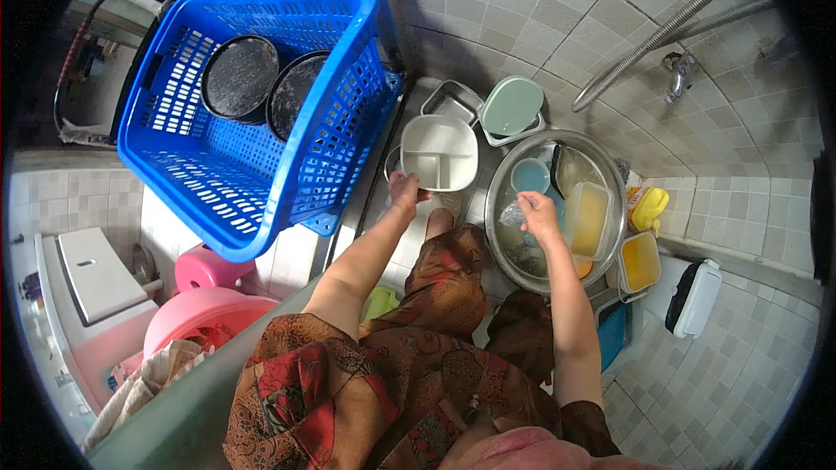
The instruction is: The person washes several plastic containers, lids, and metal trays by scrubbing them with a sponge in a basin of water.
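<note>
My left hand [406,193] grips the near rim of a white divided container [439,152], with its inner compartments facing up. My right hand [539,212] is over a large round metal basin [493,235] and pinches a crumpled, silvery scrubber [513,214]. In the basin are a light blue cup [530,176], a clear rectangular plastic container [590,220] and a dark-edged metal piece, partly in water. Beyond the basin stand a pale green oval lid or dish [513,105] and a rectangular metal tray [450,103].
A blue plastic basket [274,235] holding two dark round pans [240,77] stands at the left. Right of the basin are a yellow bottle [648,207] and a container of yellow liquid [640,262]. A flexible hose [659,36] hangs near a wall tap [680,78]. Pink tubs sit lower left.
</note>
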The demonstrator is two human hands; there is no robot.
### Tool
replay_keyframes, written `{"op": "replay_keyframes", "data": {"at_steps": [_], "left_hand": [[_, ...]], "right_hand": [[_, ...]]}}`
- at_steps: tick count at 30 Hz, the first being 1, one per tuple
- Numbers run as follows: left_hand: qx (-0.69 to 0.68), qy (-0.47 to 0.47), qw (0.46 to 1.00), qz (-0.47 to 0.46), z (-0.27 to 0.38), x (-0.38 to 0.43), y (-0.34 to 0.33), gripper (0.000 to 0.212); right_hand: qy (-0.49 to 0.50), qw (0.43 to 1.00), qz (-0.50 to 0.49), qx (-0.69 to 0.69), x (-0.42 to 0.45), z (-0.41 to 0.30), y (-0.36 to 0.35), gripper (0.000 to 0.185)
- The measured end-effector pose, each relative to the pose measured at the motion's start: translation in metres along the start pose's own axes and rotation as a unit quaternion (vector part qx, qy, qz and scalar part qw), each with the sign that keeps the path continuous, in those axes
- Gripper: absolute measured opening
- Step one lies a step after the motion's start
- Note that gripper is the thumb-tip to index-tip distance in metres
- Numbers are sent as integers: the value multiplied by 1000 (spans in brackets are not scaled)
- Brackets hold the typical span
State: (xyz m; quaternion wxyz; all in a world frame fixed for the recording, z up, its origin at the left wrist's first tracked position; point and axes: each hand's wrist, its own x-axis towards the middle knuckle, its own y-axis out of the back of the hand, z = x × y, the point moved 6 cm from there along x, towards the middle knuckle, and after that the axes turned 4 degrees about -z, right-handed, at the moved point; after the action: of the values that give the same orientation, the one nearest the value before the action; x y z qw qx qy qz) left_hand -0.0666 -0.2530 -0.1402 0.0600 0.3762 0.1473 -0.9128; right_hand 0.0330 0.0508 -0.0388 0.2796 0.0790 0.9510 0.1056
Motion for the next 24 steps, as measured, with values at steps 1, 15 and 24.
{"op": "replay_keyframes", "data": {"at_steps": [1, 15, 24], "left_hand": [[-29, -15, 999, 1, 5, 7, -4, 39], [-7, -38, 999, 6, 50, 98, -51, 33], [-9, -24, 997, -78, 46, 114, -64, 27]], "right_hand": [[-2, 1000, 2, 2, 0, -3, -4, 23], [-80, 994, -30, 74, -9, -9, -6, 23], [-111, 989, -21, 92, -10, 0, -3, 24]]}}
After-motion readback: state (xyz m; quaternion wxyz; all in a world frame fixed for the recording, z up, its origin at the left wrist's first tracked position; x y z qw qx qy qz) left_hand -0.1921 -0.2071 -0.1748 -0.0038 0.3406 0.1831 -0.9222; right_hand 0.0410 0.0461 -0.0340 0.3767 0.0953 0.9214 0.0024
